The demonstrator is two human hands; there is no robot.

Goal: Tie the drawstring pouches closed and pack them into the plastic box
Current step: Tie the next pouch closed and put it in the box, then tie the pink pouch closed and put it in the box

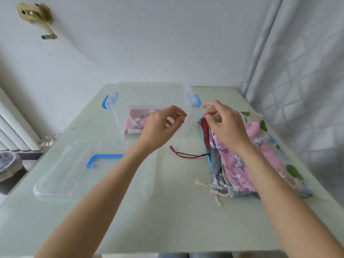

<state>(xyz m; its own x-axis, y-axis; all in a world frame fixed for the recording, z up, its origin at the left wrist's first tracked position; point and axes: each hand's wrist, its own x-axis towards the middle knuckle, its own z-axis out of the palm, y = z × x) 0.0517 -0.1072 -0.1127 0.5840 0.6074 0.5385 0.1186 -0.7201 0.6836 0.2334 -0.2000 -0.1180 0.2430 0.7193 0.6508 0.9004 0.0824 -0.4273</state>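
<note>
Both arms are reaching out over the pale green table [167, 211]. The left hand [162, 127] is hovering in front of the clear plastic box [149, 94], fingers loosely curled and holding nothing. The right hand [226, 125] is pinching something at the top of the pouch pile [242, 164], but it's too blurry to tell exactly what. One pink pouch [135, 121] is lying in the box. The lid [65, 174] is sitting near-left, with a white wall behind and a curtain [297, 62] hanging on the right.
</note>
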